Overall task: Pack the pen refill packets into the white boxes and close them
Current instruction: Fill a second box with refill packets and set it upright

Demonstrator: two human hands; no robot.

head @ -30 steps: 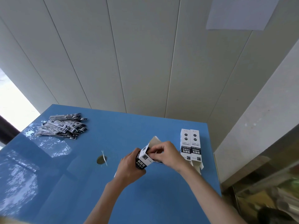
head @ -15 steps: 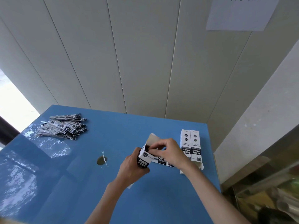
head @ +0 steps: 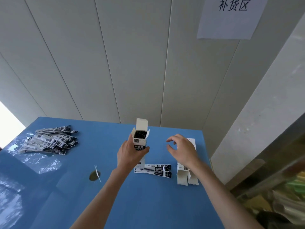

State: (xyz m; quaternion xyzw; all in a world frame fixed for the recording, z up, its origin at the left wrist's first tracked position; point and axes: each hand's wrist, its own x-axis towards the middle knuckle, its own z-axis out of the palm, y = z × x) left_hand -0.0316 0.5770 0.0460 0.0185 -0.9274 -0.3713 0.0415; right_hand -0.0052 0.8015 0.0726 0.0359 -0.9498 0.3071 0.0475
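My left hand grips a white box and holds it upright above the blue table. Its top flaps stand open and dark refill packets fill the inside. My right hand hovers to the right of the box with fingers loosely curled, holding nothing. A few refill packets lie flat on the table below the held box. Two more white boxes lie side by side at the right, partly under my right hand, with their near flaps open. A pile of refill packets sits at the far left.
A round hole with a white strip across it is in the table left of my left forearm. A panelled wall with a paper sign stands behind the table. Cluttered shelving lies past the right edge.
The box has been turned upright in my left hand. My right hand has let go of it and moved right. A few packets now lie on the table.
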